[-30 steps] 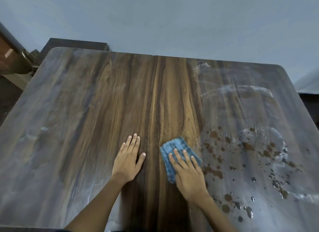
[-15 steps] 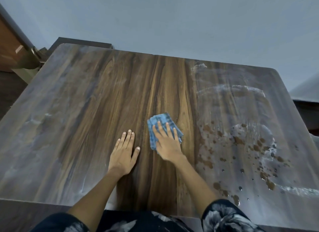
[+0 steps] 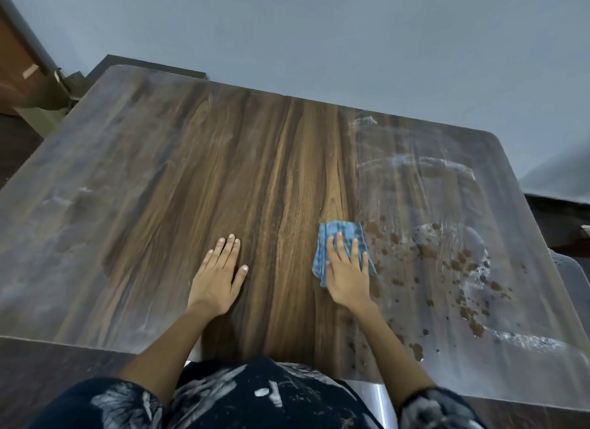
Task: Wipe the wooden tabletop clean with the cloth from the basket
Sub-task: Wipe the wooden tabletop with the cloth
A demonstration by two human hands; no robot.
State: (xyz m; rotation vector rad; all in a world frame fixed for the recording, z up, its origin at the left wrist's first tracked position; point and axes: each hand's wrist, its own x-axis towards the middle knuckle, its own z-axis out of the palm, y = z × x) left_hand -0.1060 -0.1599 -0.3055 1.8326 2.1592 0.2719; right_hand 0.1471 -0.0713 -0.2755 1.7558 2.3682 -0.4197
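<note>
The folded blue cloth [image 3: 343, 242] lies on the worktop [image 3: 159, 179] at the edge of brown spatter [image 3: 447, 262], pinned under the right hand [image 3: 346, 270], fingers flat and straight, probably for pressure. The left hand [image 3: 218, 275] rests flat nearby, likely bracing.

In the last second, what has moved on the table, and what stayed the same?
The right hand, pressing flat on the blue cloth, slid it left and away from the brown spots, then back right to their edge. The left hand stayed flat on the tabletop; the spots remain unwiped.
</note>
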